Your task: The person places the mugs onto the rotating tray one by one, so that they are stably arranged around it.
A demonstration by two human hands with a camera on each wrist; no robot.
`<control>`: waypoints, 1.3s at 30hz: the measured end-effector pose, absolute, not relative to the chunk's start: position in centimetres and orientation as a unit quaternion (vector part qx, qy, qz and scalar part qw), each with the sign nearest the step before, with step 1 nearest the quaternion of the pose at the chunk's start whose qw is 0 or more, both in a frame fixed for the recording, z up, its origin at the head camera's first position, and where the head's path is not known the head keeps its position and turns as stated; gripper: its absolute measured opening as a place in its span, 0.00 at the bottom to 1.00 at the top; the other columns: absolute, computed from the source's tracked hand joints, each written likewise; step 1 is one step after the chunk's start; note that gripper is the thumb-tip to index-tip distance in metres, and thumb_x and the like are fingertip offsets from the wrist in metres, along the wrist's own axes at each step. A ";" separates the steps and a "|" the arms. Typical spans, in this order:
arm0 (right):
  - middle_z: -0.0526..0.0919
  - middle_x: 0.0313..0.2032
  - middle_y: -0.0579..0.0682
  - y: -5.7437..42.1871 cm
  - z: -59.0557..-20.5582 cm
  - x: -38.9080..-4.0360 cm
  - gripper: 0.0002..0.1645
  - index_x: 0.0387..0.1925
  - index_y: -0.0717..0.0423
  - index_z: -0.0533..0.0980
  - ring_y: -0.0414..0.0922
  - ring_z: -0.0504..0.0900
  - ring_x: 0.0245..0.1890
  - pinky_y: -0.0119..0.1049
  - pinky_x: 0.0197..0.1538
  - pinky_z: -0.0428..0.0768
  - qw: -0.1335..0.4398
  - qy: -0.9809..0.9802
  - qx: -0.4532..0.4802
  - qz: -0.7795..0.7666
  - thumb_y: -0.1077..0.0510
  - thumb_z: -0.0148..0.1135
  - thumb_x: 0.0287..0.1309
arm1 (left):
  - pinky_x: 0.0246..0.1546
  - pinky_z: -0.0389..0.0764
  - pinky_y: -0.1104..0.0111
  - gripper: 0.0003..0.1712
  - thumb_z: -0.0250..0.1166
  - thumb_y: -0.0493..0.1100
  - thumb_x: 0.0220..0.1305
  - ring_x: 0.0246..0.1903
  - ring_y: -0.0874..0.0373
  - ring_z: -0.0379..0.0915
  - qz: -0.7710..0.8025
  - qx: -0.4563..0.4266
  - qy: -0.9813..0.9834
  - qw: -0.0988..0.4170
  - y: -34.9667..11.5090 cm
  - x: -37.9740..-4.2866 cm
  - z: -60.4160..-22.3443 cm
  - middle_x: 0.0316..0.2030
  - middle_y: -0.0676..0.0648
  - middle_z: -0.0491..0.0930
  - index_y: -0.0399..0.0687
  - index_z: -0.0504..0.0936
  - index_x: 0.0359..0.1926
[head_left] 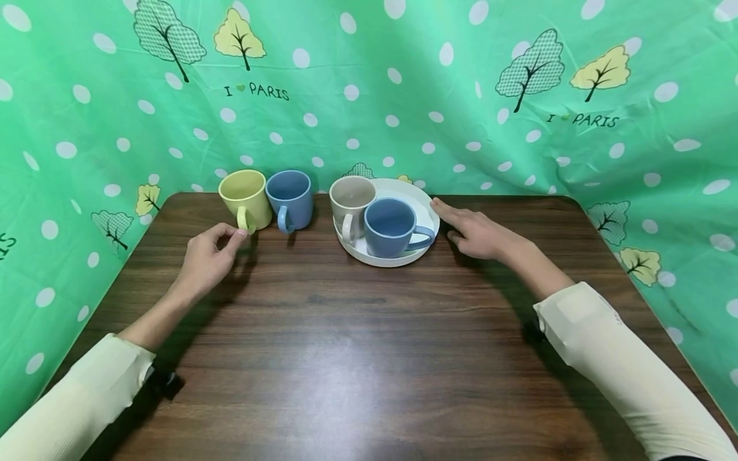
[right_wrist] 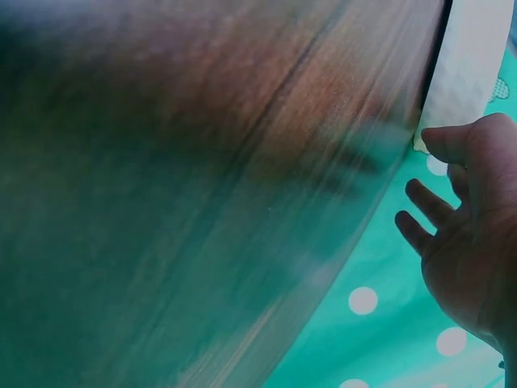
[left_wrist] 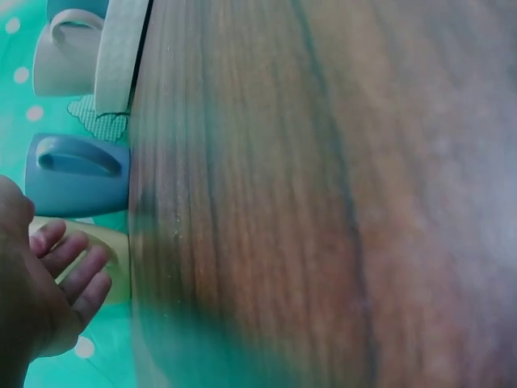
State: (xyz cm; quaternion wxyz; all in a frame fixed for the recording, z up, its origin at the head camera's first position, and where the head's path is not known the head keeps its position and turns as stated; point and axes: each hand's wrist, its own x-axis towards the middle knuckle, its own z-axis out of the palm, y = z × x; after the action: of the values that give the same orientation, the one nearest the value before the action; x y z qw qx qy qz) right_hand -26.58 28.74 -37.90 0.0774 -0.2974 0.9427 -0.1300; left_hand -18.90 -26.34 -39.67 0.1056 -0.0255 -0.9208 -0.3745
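A yellow mug (head_left: 245, 193) stands upright at the back left, its handle facing the front. My left hand (head_left: 210, 257) pinches the lower part of that handle between thumb and index finger; the other fingers lie loosely bent in the left wrist view. Close beside it stands a blue mug (head_left: 290, 200). On a round white tray (head_left: 423, 200) are a light grey mug (head_left: 352, 200) and a second blue mug (head_left: 389, 232), both upright. With fingers extended, my right hand (head_left: 478, 234) touches the tray's right rim, the thumb near its side in the right wrist view.
All of this stands along the back of a dark wooden table (head_left: 346, 333). Behind and beside the table hangs a green cloth (head_left: 403, 96) with white dots and printed trees, close to the mugs and tray.
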 end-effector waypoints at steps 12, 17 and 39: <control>0.50 0.92 0.60 28.8 -38.1 -25.7 0.46 0.92 0.56 0.49 0.70 0.59 0.88 0.77 0.85 0.61 0.076 0.941 -0.303 -0.127 0.66 0.53 0.82 | 0.33 0.87 0.77 0.32 0.63 0.67 0.84 0.32 0.68 0.87 -0.497 0.048 -0.862 0.089 -26.8 -20.8 -40.6 0.34 0.56 0.93 0.38 0.84 0.49; 0.49 0.92 0.61 28.8 -37.9 -25.5 0.46 0.92 0.56 0.48 0.70 0.59 0.88 0.77 0.85 0.60 0.083 0.941 -0.304 -0.126 0.66 0.53 0.83 | 0.31 0.89 0.74 0.28 0.67 0.65 0.82 0.31 0.71 0.88 -0.559 0.064 -0.823 0.079 -26.4 -21.5 -40.8 0.33 0.62 0.90 0.43 0.81 0.46; 0.48 0.91 0.65 28.5 -37.9 -24.7 0.46 0.92 0.61 0.48 0.70 0.57 0.88 0.74 0.86 0.62 0.086 0.939 -0.310 -0.121 0.66 0.54 0.83 | 0.45 0.92 0.70 0.26 0.50 0.55 0.93 0.43 0.61 0.93 -0.765 -0.029 -0.640 -0.058 -25.0 -22.0 -41.0 0.50 0.48 0.91 0.35 0.80 0.61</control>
State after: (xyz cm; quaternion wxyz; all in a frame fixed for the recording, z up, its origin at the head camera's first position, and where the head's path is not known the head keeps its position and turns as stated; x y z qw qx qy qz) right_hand -24.65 28.47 -37.87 0.0855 -0.3104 0.9390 -0.1206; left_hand -22.00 -25.02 -41.00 -0.0576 -0.0291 -0.6403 -0.7654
